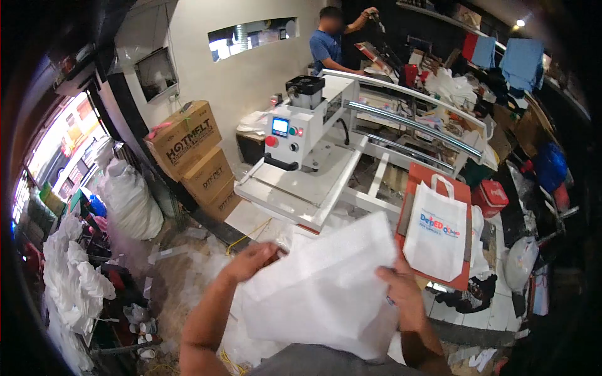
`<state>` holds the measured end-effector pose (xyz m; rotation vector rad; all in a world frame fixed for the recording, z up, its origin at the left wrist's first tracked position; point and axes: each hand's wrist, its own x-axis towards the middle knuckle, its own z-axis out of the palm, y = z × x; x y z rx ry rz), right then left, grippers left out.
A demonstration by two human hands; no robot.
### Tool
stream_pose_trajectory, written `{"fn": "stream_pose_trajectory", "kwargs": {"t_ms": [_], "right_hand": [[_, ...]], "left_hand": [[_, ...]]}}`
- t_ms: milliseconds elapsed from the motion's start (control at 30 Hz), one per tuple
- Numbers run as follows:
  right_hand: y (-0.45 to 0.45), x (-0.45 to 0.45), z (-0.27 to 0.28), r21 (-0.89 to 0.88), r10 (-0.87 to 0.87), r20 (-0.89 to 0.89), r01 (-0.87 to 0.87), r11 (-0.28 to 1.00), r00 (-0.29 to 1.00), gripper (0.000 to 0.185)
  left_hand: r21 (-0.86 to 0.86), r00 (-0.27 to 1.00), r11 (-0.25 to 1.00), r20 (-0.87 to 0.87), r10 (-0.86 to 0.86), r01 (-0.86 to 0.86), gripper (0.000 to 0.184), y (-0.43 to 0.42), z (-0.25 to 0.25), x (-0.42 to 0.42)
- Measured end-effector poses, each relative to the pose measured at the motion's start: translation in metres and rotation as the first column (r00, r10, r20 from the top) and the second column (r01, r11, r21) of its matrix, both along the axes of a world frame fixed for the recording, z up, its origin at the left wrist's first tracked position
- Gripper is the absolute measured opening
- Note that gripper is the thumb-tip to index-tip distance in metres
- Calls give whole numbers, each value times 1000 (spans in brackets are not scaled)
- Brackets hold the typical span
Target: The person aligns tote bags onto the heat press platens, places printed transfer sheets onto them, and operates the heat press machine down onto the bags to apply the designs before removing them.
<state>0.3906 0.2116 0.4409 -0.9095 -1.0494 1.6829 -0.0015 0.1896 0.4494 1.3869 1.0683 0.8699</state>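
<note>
We're seeing littered floor (pixel 179 276) at 8 o'c (clock from mid-view), leaving open room btwn the L forearm and the clutter at 9. At 12 the white press (pixel 313 135) is taking up most space, its flat bed (pixel 282 191) pushing a front edge twd us; its steel rails (pixel 417 128) are running off twd 2. Cartons (pixel 188 141) are standing stacked at 10, bordering the gap L of the bed. A person (pixel 327 47) is working at 12, beyond the press, one arm raised. A full white sack (pixel 128 200) is slumping at 9.

At 4, a red board (pixel 421 178) is lying w/ its L edge near our work; little room's showing btwn. At 6 we're holding a white bag (pixel 320 294), tilted, its top edge sitting just below the bed's front edge in view. A printed bag (pixel 433 247) is lying flat on the board, red margin showing round it.

Our R hand (pixel 401 291), at 5, is closing on the white bag's R edge, thumb on the near face. Our L hand (pixel 254 262), at 7, is curling its fingers by the bag's L corner; we can't tell if it's gripping. Smallest: a lit screen (pixel 280 127) is glowing on the press, w/ a red button (pixel 271 141) sitting just below.
</note>
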Motion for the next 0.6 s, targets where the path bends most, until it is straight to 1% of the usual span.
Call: {"fn": "stream_pose_trajectory", "kwargs": {"t_ms": [33, 67, 100, 133, 167, 200, 233, 267, 300, 333, 367, 400, 433, 467, 500, 533, 567, 600], "right_hand": [[11, 22, -25, 79, -90, 223, 74, 994, 971, 41], [6, 24, -7, 66, -191, 238, 180, 981, 952, 42], [12, 32, -17, 195, -263, 162, 230, 953, 951, 43], [16, 36, -18, 308, -318, 234, 240, 921, 919, 43], [15, 38, -17, 351, -337, 283, 230, 908, 898, 41], [14, 37, -7, 400, -357, 330, 214, 891, 874, 38], [15, 36, -6, 393, -354, 334, 213, 895, 873, 38], [16, 35, -4, 447, -403, 402, 207, 870, 822, 35], [15, 35, -5, 499, -449, 464, 194, 845, 764, 32], [16, 36, -8, 495, -443, 466, 189, 848, 766, 32], [21, 41, -16, 543, -525, 481, 232, 807, 702, 31], [22, 44, -26, 588, -602, 491, 270, 762, 630, 29], [24, 48, -39, 576, -593, 499, 270, 771, 632, 29], [25, 54, -53, 521, -560, 510, 283, 805, 653, 31], [24, 61, -65, 462, -524, 521, 294, 837, 673, 32], [20, 65, -76, 280, -408, 429, 311, 908, 806, 36], [13, 64, -84, 95, -298, 295, 283, 954, 908, 40], [3, 58, -87, 19, -191, 238, 192, 981, 952, 45]], "left_hand": [[-240, 930, 968, 333, 158, -78, 66, -21, -37, -1], [-479, 732, 876, 576, 364, -59, 81, -44, -71, 1], [-520, 683, 852, 599, 418, -65, 90, -56, -91, 4], [-567, 631, 821, 614, 473, -64, 99, -69, -104, 12], [-600, 551, 795, 636, 540, -87, 100, -86, -115, 22], [-606, 553, 791, 632, 544, -85, 100, -88, -113, 30], [-537, 433, 844, 757, 489, -15, 101, -91, -110, 37], [-453, 295, 891, 857, 423, 38, 101, -95, -110, 41], [-461, 292, 887, 853, 432, 35, 101, -98, -111, 34], [-418, 429, 908, 818, 383, -13, 102, -99, -111, 23], [-372, 560, 927, 757, 336, -54, 102, -97, -112, 21], [-359, 546, 929, 762, 348, -91, 78, -98, -107, 26], [-370, 749, 897, 516, 415, -242, 68, -99, -123, 22], [-333, 859, 862, 214, 465, -383, 58, -96, -131, 24], [-351, 857, 853, 207, 473, -386, 58, -93, -141, 35], [-199, 851, 832, -18, 525, -518, 48, -83, -153, 51], [-13, 778, 798, -231, 584, -602, 39, -74, -158, 67], [-18, 771, 791, -235, 592, -612, 39, -71, -182, 77]]}}
